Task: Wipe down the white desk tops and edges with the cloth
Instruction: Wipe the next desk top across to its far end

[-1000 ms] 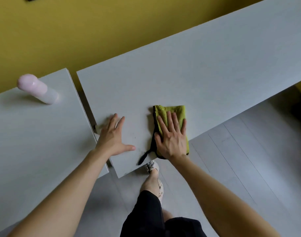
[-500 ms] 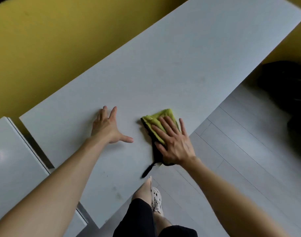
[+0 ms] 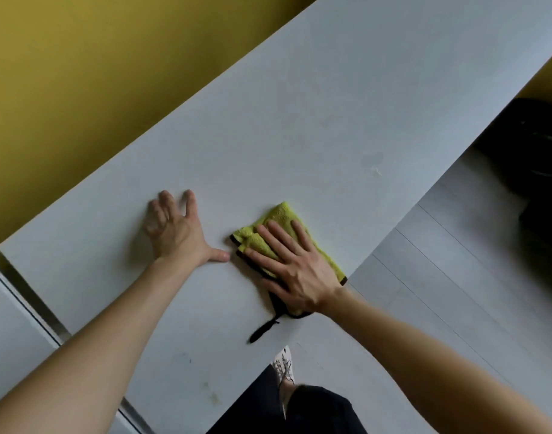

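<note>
Cloth and right hand have edged closer to the left hand since half a second ago, by the worktop's front edge.
The right hand lies flat on the yellow-green cloth, its fingers straight and spread, pressing rather than gripping. The cloth's near corner reaches the front edge of the worktop, and its black loop trails toward the person. The left hand rests palm-down beside it, fingers splayed and holding nothing, thumb tip almost touching the cloth. Bare worktop stretches to the upper right, between the yellow wall and the grey floor. A narrow gap separates its left end from a second white desk.
</note>
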`<state>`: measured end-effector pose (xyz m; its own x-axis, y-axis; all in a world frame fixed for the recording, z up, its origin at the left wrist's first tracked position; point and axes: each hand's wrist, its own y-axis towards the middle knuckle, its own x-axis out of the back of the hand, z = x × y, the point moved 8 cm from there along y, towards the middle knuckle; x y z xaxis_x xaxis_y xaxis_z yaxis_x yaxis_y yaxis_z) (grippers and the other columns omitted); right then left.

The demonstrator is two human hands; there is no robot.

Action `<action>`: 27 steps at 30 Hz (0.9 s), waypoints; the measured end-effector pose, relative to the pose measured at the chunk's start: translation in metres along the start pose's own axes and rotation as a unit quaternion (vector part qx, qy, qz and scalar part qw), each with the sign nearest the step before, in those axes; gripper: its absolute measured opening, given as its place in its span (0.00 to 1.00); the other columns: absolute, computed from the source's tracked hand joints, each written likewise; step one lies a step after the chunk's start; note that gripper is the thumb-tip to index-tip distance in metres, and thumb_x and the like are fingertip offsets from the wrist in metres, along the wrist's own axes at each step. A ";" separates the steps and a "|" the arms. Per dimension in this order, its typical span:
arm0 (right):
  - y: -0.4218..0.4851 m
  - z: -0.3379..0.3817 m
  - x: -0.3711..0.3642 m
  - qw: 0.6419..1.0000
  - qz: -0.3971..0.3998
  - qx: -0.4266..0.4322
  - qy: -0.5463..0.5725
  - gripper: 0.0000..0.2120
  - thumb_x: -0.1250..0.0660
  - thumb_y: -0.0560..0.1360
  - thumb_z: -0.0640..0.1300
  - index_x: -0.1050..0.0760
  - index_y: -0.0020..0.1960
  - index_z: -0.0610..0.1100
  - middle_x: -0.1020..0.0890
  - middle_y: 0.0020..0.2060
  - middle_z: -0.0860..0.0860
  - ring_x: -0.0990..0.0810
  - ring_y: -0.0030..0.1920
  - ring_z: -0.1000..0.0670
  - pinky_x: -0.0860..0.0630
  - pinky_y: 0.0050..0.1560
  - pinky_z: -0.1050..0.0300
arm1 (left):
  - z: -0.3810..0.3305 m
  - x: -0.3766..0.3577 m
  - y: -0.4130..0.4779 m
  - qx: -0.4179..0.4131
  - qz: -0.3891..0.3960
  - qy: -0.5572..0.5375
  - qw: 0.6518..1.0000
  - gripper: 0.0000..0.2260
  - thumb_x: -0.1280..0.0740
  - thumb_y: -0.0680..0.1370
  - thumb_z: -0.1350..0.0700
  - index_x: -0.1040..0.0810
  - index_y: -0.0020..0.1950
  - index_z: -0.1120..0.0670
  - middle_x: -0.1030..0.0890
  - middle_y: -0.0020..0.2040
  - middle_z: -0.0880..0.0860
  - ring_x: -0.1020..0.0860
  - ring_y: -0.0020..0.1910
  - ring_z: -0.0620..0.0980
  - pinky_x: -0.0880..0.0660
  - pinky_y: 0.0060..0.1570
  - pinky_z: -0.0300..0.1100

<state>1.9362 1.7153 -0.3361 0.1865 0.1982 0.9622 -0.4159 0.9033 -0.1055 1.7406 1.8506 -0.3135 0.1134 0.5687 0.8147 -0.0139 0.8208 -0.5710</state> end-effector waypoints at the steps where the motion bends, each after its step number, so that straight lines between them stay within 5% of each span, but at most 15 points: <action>1: 0.002 0.000 0.000 1.000 0.010 0.023 0.000 0.33 0.43 0.87 0.64 0.46 0.88 0.57 0.50 0.89 0.47 0.55 0.88 0.42 0.51 0.84 0.29 | 0.000 0.000 0.000 0.001 -0.002 0.004 1.000 0.77 0.20 0.53 0.21 0.60 0.88 0.49 0.58 0.87 0.65 0.55 0.87 0.68 0.38 0.78 0.68; 4: 0.023 -0.040 0.011 0.998 0.016 0.063 -0.022 0.34 0.42 0.85 0.68 0.44 0.88 0.58 0.48 0.89 0.49 0.54 0.88 0.43 0.57 0.85 0.28 | 0.002 0.001 -0.001 0.000 -0.008 0.013 1.000 0.77 0.22 0.53 0.19 0.60 0.87 0.47 0.58 0.87 0.64 0.55 0.87 0.67 0.38 0.78 0.67; 9: 0.119 -0.164 0.053 0.989 -0.045 -0.138 -0.040 0.37 0.47 0.83 0.74 0.43 0.87 0.59 0.45 0.88 0.49 0.50 0.88 0.43 0.56 0.83 0.26 | 0.001 0.007 -0.005 0.005 -0.008 0.000 1.000 0.75 0.19 0.54 0.22 0.60 0.87 0.46 0.58 0.88 0.61 0.56 0.87 0.64 0.38 0.77 0.66; 13: 0.156 -0.166 0.057 0.976 -0.033 -0.215 -0.025 0.36 0.48 0.84 0.70 0.47 0.88 0.58 0.49 0.89 0.48 0.54 0.88 0.43 0.58 0.85 0.30 | 0.002 0.007 -0.006 0.021 -0.009 -0.021 1.000 0.75 0.18 0.54 0.24 0.59 0.87 0.44 0.60 0.87 0.60 0.57 0.87 0.62 0.39 0.79 0.64; 15: 0.147 -0.135 0.054 0.983 -0.033 -0.175 -0.031 0.36 0.47 0.85 0.68 0.48 0.89 0.56 0.50 0.89 0.48 0.55 0.88 0.43 0.57 0.85 0.29 | 0.005 0.007 -0.005 0.026 -0.011 -0.034 0.999 0.75 0.17 0.53 0.24 0.59 0.87 0.43 0.61 0.88 0.58 0.58 0.88 0.61 0.39 0.79 0.63; 17: 0.132 -0.082 0.041 0.999 0.005 -0.037 -0.025 0.36 0.45 0.85 0.66 0.49 0.89 0.55 0.50 0.89 0.47 0.56 0.88 0.42 0.54 0.83 0.27 | 0.008 0.007 -0.006 0.031 -0.014 -0.055 0.998 0.75 0.17 0.53 0.25 0.58 0.87 0.42 0.61 0.88 0.56 0.59 0.88 0.60 0.41 0.81 0.63; 19: 0.116 -0.031 0.023 0.991 0.065 0.111 -0.027 0.36 0.45 0.86 0.65 0.52 0.89 0.55 0.53 0.89 0.46 0.58 0.88 0.41 0.54 0.83 0.26 | 0.009 0.008 -0.007 0.033 -0.019 -0.066 0.997 0.75 0.16 0.53 0.26 0.56 0.88 0.43 0.60 0.89 0.55 0.57 0.88 0.60 0.42 0.83 0.62; 22: 0.116 -0.016 0.014 0.969 0.093 0.225 -0.042 0.34 0.49 0.87 0.66 0.53 0.89 0.58 0.54 0.89 0.48 0.59 0.88 0.42 0.56 0.84 0.28 | 0.014 0.006 -0.011 0.068 -0.013 -0.085 0.994 0.79 0.16 0.51 0.26 0.60 0.89 0.48 0.62 0.89 0.56 0.59 0.88 0.60 0.42 0.84 0.64; 24: 0.148 -0.049 0.025 0.967 0.065 0.240 -0.051 0.34 0.47 0.87 0.67 0.49 0.89 0.58 0.50 0.89 0.49 0.55 0.88 0.43 0.55 0.84 0.28 | 0.019 0.002 -0.013 0.120 0.015 -0.113 0.986 0.80 0.15 0.51 0.27 0.66 0.87 0.44 0.69 0.87 0.57 0.64 0.87 0.64 0.44 0.83 0.69; 27: 0.222 -0.141 0.060 0.995 0.002 0.081 -0.055 0.35 0.43 0.85 0.68 0.45 0.88 0.58 0.46 0.88 0.50 0.52 0.88 0.44 0.55 0.84 0.26 | 0.019 -0.001 -0.012 0.153 0.048 -0.122 0.980 0.81 0.14 0.53 0.29 0.70 0.85 0.41 0.70 0.85 0.60 0.65 0.86 0.68 0.44 0.82 0.69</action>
<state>1.9808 1.9811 -0.3370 0.0900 0.1499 0.9846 -0.5566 0.8274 -0.0751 1.7217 1.8416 -0.3054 -0.1425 0.6095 0.7799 -0.3137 0.7195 -0.6196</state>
